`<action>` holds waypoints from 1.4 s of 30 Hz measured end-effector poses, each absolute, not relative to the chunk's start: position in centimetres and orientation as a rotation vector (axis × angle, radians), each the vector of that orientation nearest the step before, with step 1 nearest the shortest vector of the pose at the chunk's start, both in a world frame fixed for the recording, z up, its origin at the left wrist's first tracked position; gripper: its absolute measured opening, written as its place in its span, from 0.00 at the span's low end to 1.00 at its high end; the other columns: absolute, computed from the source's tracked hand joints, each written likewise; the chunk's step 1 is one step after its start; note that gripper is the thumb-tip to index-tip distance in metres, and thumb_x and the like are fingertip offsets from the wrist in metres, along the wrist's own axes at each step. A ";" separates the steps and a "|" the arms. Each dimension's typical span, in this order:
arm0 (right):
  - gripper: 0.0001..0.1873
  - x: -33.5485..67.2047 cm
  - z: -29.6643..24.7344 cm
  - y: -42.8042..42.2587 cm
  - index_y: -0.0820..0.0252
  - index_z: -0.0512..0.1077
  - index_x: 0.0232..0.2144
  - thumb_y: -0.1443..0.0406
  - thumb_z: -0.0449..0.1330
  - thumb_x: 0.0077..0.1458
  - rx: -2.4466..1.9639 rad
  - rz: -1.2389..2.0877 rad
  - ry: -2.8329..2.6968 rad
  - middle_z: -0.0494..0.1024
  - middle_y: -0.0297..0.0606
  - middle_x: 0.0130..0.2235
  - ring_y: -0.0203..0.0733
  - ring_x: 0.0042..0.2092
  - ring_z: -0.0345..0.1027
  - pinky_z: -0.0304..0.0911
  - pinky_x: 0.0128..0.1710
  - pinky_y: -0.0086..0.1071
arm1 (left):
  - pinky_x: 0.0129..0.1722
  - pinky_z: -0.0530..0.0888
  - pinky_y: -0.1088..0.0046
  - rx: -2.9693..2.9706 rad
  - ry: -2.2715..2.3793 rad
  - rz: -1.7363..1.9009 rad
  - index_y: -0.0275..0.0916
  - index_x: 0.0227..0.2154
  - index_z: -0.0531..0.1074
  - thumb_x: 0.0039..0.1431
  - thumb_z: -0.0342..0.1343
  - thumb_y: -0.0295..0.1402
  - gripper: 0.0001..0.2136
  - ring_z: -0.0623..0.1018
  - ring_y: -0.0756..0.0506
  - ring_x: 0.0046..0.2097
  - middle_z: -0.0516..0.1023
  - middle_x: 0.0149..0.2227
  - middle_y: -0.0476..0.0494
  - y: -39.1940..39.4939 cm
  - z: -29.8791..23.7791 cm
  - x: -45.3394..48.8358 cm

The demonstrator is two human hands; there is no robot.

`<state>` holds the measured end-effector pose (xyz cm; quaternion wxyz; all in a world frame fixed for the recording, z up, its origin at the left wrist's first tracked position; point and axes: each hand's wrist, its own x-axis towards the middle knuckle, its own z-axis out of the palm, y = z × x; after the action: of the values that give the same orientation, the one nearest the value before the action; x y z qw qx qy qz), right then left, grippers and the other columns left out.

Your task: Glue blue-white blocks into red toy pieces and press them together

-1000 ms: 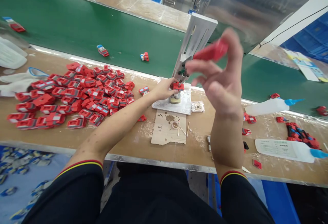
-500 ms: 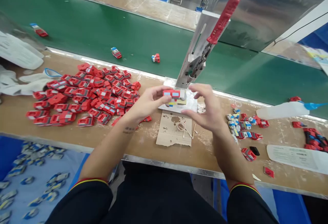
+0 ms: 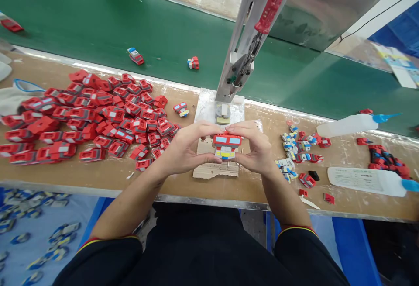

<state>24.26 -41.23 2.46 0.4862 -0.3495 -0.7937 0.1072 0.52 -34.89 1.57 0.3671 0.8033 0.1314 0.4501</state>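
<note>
A small red toy piece [image 3: 226,145] with blue windows and a grey-yellow front is held between both hands above a stained cardboard scrap [image 3: 214,170]. My left hand [image 3: 185,148] pinches its left side and my right hand [image 3: 253,146] pinches its right side, fingers curled. Just behind stands a hand press [image 3: 244,50] with a red lever [image 3: 274,1] raised, on a metal base plate [image 3: 206,107].
A large pile of red toy parts [image 3: 88,118] lies left on the wooden bench. Smaller parts [image 3: 299,150] and two white squeeze bottles [image 3: 347,124] [image 3: 369,181] lie right. Behind runs a green conveyor belt [image 3: 131,24] carrying toy pieces [image 3: 135,56].
Both hands drew the toy piece off the press base toward me, over the cardboard. My right hand, earlier on the lever, now grips the piece; the lever stands raised.
</note>
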 end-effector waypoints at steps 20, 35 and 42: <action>0.35 23.8 1.9 -42.8 0.44 0.73 0.66 0.46 0.73 0.60 -0.719 0.428 -1.805 0.89 0.41 0.51 0.51 0.49 0.85 0.81 0.47 0.45 | 0.43 0.84 0.66 2.308 0.247 1.521 0.42 0.55 0.78 0.69 0.66 0.47 0.19 0.87 0.42 0.44 0.88 0.42 0.42 -37.3 3.5 2.3; 0.35 24.5 0.6 -43.4 0.45 0.75 0.60 0.39 0.71 0.57 -0.783 0.526 -1.768 0.88 0.44 0.49 0.54 0.47 0.85 0.81 0.47 0.48 | 0.43 0.83 0.64 2.304 0.223 1.506 0.41 0.55 0.77 0.71 0.64 0.45 0.17 0.87 0.41 0.44 0.88 0.43 0.41 -38.0 4.2 2.6; 0.33 24.0 -0.1 -43.5 0.44 0.73 0.61 0.44 0.72 0.59 -0.656 0.674 -1.632 0.87 0.42 0.49 0.51 0.50 0.84 0.80 0.50 0.46 | 0.42 0.82 0.66 2.271 0.322 1.497 0.41 0.51 0.77 0.67 0.68 0.43 0.16 0.84 0.44 0.41 0.86 0.40 0.44 -39.0 5.4 3.1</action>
<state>24.04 -43.54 -0.13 0.5885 -0.2816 -0.7005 0.2893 3.11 -38.99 5.37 0.2000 0.8123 0.1151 0.5357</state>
